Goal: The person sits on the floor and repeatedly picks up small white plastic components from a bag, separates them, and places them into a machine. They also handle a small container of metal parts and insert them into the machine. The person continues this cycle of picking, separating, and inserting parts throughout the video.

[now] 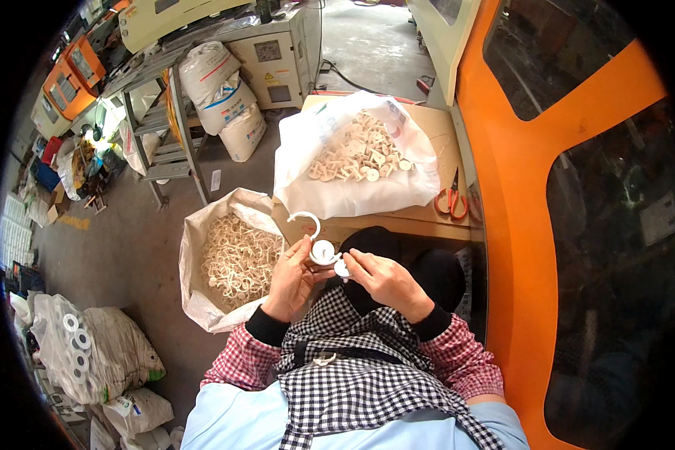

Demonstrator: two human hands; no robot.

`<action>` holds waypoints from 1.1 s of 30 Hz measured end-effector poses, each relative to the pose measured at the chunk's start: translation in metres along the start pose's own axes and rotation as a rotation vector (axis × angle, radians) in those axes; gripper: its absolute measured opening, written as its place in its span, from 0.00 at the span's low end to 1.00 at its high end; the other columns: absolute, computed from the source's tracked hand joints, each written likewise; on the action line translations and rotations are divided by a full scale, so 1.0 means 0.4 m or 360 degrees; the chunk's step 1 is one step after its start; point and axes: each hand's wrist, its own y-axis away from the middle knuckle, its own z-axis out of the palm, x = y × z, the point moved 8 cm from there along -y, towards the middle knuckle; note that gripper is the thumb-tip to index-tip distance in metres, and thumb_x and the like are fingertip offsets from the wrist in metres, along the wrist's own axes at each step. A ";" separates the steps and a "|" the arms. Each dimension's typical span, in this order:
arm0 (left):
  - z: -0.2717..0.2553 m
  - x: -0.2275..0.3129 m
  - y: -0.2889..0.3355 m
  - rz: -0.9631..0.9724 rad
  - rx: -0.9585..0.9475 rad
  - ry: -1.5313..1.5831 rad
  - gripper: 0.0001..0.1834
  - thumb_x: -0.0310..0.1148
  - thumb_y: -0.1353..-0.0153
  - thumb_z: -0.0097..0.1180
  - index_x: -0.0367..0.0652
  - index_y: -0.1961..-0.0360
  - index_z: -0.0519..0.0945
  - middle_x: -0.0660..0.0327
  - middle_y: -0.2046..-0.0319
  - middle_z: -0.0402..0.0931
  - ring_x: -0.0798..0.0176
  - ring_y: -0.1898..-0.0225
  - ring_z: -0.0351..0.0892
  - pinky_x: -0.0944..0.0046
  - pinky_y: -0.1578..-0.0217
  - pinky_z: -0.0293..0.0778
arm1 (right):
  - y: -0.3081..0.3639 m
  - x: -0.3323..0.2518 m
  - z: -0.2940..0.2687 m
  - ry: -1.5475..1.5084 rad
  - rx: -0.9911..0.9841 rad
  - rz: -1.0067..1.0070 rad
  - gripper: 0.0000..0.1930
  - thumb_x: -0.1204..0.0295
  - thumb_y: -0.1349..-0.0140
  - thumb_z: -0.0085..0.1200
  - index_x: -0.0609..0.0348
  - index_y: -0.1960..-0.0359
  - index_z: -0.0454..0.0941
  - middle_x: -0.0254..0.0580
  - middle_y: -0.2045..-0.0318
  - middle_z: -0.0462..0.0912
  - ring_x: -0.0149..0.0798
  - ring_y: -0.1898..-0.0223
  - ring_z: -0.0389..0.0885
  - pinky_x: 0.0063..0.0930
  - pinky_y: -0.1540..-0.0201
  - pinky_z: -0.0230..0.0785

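My left hand [294, 281] pinches a white plastic hook [323, 250]; its curved arm points up and away from me, and its round part faces up. Close beside it, my right hand [388, 280] grips a small white disc-shaped piece [342, 268] between thumb and fingers. The two parts nearly meet, though whether they touch I cannot tell. Left of my hands stands an open woven sack [195, 300] full of loose white hooks [240, 259]. Beyond them, an open white plastic bag [296, 184] holds a heap of cream discs with stems [367, 150].
The bag rests on a cardboard-covered surface [441, 139], with orange-handled scissors [451, 204] at its right. An orange machine frame [506, 225] rises close on my right. Stacked white sacks [221, 97] and a metal step stand [174, 139] are farther left. Filled bags [120, 352] lie at the lower left.
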 end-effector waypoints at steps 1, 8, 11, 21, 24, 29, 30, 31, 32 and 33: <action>-0.019 -0.003 -0.007 -0.0003 0.0007 -0.0091 0.13 0.34 0.33 0.44 0.38 0.52 0.70 0.55 0.62 0.77 0.63 0.66 0.81 0.69 0.69 0.81 | 0.000 -0.002 0.008 0.0071 -0.0015 -0.0028 0.13 0.77 0.46 0.53 0.62 0.57 0.73 0.47 0.60 0.78 0.43 0.65 0.80 0.30 0.66 0.76; -0.022 0.066 0.026 0.0852 0.0184 -0.0888 0.11 0.28 0.34 0.44 0.33 0.57 0.74 0.57 0.69 0.78 0.64 0.72 0.81 0.71 0.73 0.78 | -0.013 0.125 0.094 -0.1158 0.0263 0.1082 0.15 0.68 0.37 0.45 0.65 0.77 0.75 0.38 0.90 0.67 0.30 0.88 0.70 0.25 0.85 0.59; 0.073 0.116 0.107 0.2030 0.0257 -0.1986 0.11 0.19 0.42 0.48 0.32 0.57 0.77 0.53 0.66 0.78 0.59 0.69 0.80 0.68 0.71 0.76 | -0.032 0.182 0.234 -0.2606 0.0311 0.1834 0.17 0.67 0.36 0.42 0.58 0.83 0.69 0.29 0.90 0.64 0.24 0.91 0.60 0.20 0.89 0.49; -0.066 0.140 -0.061 0.1005 0.0329 -0.0726 0.14 0.30 0.32 0.40 0.35 0.52 0.74 0.62 0.76 0.76 0.73 0.81 0.75 0.75 0.80 0.71 | -0.272 0.526 0.147 -0.0747 0.0642 0.1193 0.15 0.64 0.37 0.48 0.69 0.67 0.73 0.52 0.76 0.80 0.45 0.74 0.81 0.36 0.69 0.72; -0.090 0.086 -0.054 0.0699 0.0215 -0.0589 0.14 0.32 0.31 0.40 0.37 0.53 0.74 0.64 0.77 0.75 0.75 0.84 0.71 0.77 0.85 0.66 | -0.271 0.180 0.057 -0.0657 0.0241 0.0073 0.15 0.80 0.48 0.52 0.60 0.56 0.75 0.49 0.66 0.76 0.46 0.66 0.79 0.34 0.65 0.73; -0.008 0.036 -0.007 0.0339 -0.0063 -0.0743 0.14 0.33 0.31 0.41 0.37 0.54 0.75 0.66 0.79 0.72 0.77 0.86 0.66 0.78 0.87 0.60 | -0.163 0.054 0.013 -0.0601 0.0044 -0.0101 0.14 0.79 0.53 0.54 0.57 0.62 0.78 0.41 0.61 0.75 0.40 0.64 0.78 0.29 0.66 0.74; -0.005 0.019 -0.001 0.0290 -0.0101 -0.0692 0.14 0.33 0.32 0.42 0.38 0.53 0.75 0.68 0.79 0.71 0.78 0.86 0.65 0.78 0.87 0.60 | -0.156 0.040 0.001 -0.0529 0.0002 -0.0173 0.13 0.79 0.53 0.54 0.57 0.63 0.78 0.41 0.62 0.75 0.40 0.64 0.78 0.29 0.66 0.74; 0.001 0.007 -0.001 0.0245 -0.0159 -0.0646 0.14 0.34 0.32 0.43 0.38 0.53 0.75 0.70 0.80 0.70 0.79 0.86 0.65 0.79 0.87 0.59 | -0.157 0.025 -0.017 -0.0440 -0.0025 -0.0242 0.12 0.79 0.54 0.54 0.58 0.65 0.77 0.41 0.62 0.75 0.40 0.64 0.77 0.29 0.67 0.73; -0.004 0.012 0.001 0.0310 -0.0129 -0.0646 0.13 0.34 0.32 0.43 0.39 0.54 0.76 0.71 0.81 0.69 0.80 0.86 0.63 0.80 0.87 0.58 | -0.159 0.009 -0.024 -0.0382 -0.0086 -0.0272 0.09 0.79 0.54 0.54 0.59 0.68 0.75 0.39 0.63 0.75 0.40 0.63 0.76 0.30 0.68 0.72; -0.040 0.014 -0.008 0.0501 -0.0037 -0.0643 0.11 0.32 0.33 0.45 0.38 0.56 0.76 0.68 0.80 0.70 0.77 0.84 0.67 0.77 0.85 0.61 | -0.168 -0.012 -0.031 -0.0474 -0.0120 -0.0256 0.06 0.79 0.52 0.54 0.60 0.71 0.73 0.39 0.67 0.76 0.43 0.66 0.77 0.30 0.70 0.71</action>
